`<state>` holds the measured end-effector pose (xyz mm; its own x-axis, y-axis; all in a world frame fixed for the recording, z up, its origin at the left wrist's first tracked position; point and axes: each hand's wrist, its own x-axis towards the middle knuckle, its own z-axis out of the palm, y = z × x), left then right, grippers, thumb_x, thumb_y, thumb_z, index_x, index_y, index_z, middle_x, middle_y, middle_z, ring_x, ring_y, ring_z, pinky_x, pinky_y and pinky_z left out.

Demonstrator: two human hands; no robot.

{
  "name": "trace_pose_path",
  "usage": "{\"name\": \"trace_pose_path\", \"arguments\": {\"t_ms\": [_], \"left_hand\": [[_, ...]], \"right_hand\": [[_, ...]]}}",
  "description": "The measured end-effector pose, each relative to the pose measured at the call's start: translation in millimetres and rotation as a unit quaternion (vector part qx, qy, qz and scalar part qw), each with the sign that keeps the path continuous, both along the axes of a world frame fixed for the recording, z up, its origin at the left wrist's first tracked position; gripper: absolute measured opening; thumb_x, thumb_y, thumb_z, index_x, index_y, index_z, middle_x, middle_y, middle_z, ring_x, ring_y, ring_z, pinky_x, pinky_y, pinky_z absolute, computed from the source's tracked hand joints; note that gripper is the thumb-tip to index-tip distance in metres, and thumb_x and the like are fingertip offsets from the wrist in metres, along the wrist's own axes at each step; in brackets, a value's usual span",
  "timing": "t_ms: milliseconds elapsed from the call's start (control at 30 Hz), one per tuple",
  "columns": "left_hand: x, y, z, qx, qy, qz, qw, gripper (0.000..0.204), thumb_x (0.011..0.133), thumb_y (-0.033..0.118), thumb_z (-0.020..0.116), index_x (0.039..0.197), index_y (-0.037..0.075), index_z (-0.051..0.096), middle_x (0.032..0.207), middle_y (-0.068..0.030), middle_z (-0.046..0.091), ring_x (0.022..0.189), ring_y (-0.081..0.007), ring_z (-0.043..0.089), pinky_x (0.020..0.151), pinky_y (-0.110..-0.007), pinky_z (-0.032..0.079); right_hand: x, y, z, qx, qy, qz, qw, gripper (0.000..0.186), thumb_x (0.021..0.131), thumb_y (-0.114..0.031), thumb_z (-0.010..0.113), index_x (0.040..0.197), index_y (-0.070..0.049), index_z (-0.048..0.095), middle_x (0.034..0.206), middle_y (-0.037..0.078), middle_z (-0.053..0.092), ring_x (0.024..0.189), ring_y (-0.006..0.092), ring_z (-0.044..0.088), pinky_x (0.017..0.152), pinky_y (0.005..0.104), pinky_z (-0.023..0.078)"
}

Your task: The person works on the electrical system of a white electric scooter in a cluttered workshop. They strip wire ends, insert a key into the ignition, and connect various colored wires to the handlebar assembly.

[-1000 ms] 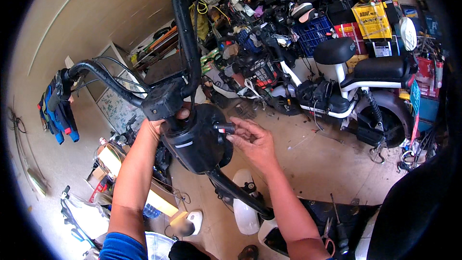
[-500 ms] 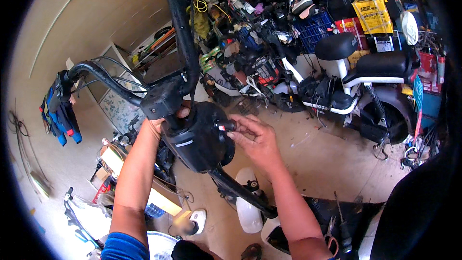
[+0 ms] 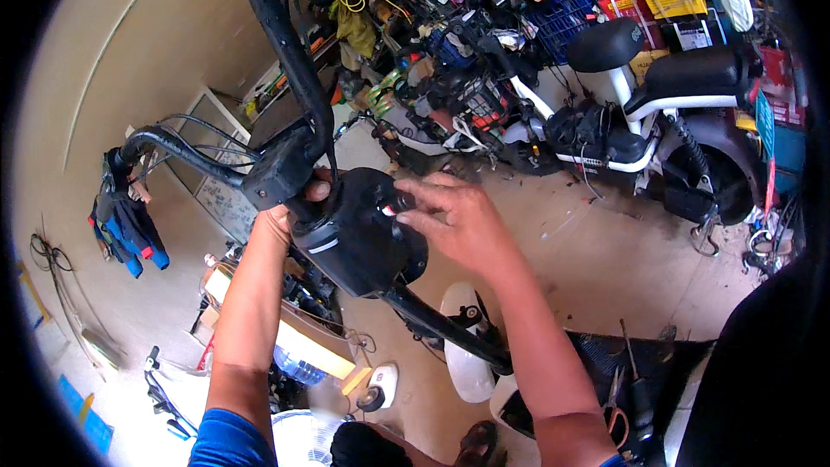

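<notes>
A black handlebar [image 3: 292, 56] of a two-wheeler rises in front of me, with a dark clamp block [image 3: 281, 164] at its middle. Below the clamp is a rounded black plastic housing [image 3: 359, 242]. My left hand [image 3: 281, 218] grips around the back of the column beside this housing; its thumb shows and most fingers are hidden. My right hand [image 3: 454, 216] pinches a small black cylindrical part [image 3: 404, 202] between thumb and fingers at the housing's right side. A small red and white piece [image 3: 388, 210] shows next to it; whether the part is seated or loose I cannot tell.
A white scooter with a black seat [image 3: 605, 45] stands at the right, before a heap of parts and a blue crate [image 3: 562, 22]. Scissors [image 3: 616, 406] and a screwdriver [image 3: 640, 398] lie on a dark surface at lower right. A white fan [image 3: 303, 437] is below.
The view has shifted, so the background sits higher on the right and the handlebar farther left. Both hands keep their places on the housing and the small black part.
</notes>
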<state>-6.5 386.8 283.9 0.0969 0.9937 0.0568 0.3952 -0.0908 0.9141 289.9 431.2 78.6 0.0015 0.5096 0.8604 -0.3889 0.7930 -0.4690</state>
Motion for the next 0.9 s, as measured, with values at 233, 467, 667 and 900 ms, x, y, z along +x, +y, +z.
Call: {"name": "trace_pose_path", "arguments": {"t_ms": [233, 467, 667, 900], "left_hand": [[46, -14, -2, -0.036, -0.102, 0.011, 0.994, 0.037, 0.071, 0.001, 0.088, 0.105, 0.000, 0.073, 0.109, -0.0147, 0.076, 0.102, -0.0306, 0.074, 0.100, -0.047, 0.060], [31, -4, -1, -0.017, -0.080, 0.016, 0.997, 0.038, 0.073, 0.000, 0.088, 0.109, -0.002, 0.075, 0.104, -0.0147, 0.077, 0.094, -0.0286, 0.075, 0.093, -0.046, 0.063], [1, 8, 4, -0.040, 0.006, -0.031, 0.999, 0.086, 0.073, 0.025, 0.096, 0.143, -0.009, 0.058, 0.137, -0.0199, 0.069, 0.123, -0.0335, 0.069, 0.113, -0.047, 0.052], [-25, 24, 2, -0.045, 0.017, -0.039, 0.998, 0.085, 0.074, 0.026, 0.096, 0.142, -0.008, 0.059, 0.137, -0.0193, 0.069, 0.125, -0.0326, 0.068, 0.113, -0.046, 0.052]], "right_hand": [[4, 5, 3, -0.010, -0.011, 0.041, 0.999, 0.039, 0.087, -0.013, 0.082, 0.124, -0.001, 0.075, 0.103, 0.018, 0.073, 0.085, 0.0302, 0.073, 0.080, 0.0385, 0.057], [9, 2, 6, -0.051, -0.029, 0.082, 0.995, 0.041, 0.090, -0.010, 0.083, 0.129, -0.003, 0.075, 0.102, 0.007, 0.072, 0.088, 0.0144, 0.070, 0.081, 0.0302, 0.057], [4, 1, 5, -0.070, -0.017, 0.103, 0.992, 0.041, 0.090, -0.010, 0.084, 0.130, -0.003, 0.074, 0.104, 0.006, 0.071, 0.089, 0.0128, 0.068, 0.081, 0.0288, 0.056], [-17, 9, 4, -0.048, -0.013, 0.103, 0.993, 0.038, 0.090, -0.012, 0.082, 0.126, -0.002, 0.076, 0.106, 0.012, 0.073, 0.089, 0.0211, 0.073, 0.079, 0.0330, 0.058]]}}
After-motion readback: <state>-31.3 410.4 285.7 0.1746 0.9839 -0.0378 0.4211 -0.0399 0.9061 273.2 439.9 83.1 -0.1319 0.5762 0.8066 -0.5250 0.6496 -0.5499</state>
